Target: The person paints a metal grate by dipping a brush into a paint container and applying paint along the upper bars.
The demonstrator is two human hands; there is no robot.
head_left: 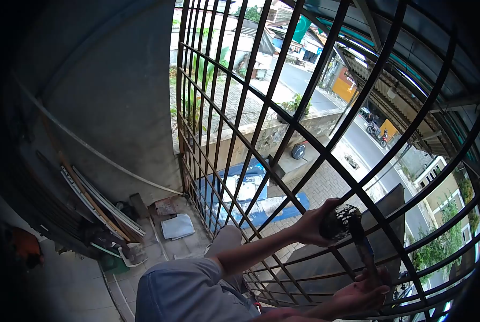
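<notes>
My left hand (316, 221) reaches out in front of the metal grille and is wrapped round a small dark container (331, 228). Its top shows a dark, glossy surface with white flecks or reflections (348, 216). Lower down, my right hand (364, 290) is closed round the handle of a paintbrush (365, 253). The brush's dark head lies at the container's right rim; whether it dips inside I cannot tell. Dark bars of the grille (326, 153) run close behind both hands.
A grey wall (106, 96) rises on the left, with long pipes and strips (100, 206) leaning by it. Folded grey sheeting (178, 226) lies on the tiled floor. Beyond the bars, far below, are a blue tarp (285, 208), paving and a street with a motorbike (378, 134).
</notes>
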